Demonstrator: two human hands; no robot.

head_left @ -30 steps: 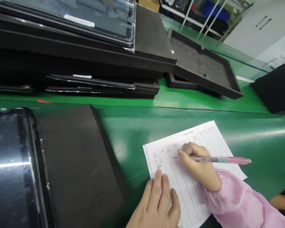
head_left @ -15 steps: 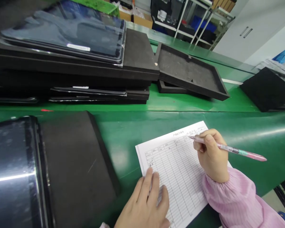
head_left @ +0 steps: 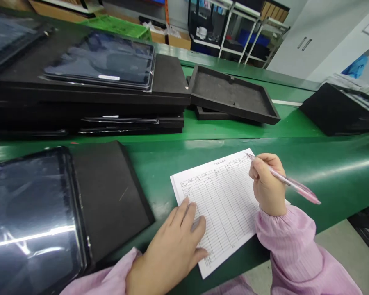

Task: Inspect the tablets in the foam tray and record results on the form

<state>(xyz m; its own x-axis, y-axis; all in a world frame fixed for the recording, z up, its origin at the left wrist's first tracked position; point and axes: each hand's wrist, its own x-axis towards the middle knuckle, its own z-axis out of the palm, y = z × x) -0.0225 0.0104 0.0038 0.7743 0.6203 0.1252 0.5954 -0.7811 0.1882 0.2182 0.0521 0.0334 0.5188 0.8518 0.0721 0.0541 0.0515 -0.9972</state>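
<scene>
A printed form with a ruled grid lies tilted on the green table. My left hand rests flat on its lower left part, fingers somewhat spread, holding nothing. In my right hand is a pink, clear-barrelled pen, pinched near its tip. The tip is at the form's upper right corner; whether it touches the paper I cannot tell.
Left of the form, a glossy tablet-like panel lies on a black foam slab. Behind are stacked black slabs bearing another panel, a shallow black tray, and a black stack at right.
The view has shifted, showing more of the left sleeve and the form's lower edge. My right hand and the pen tip have moved toward the form's top right corner.
</scene>
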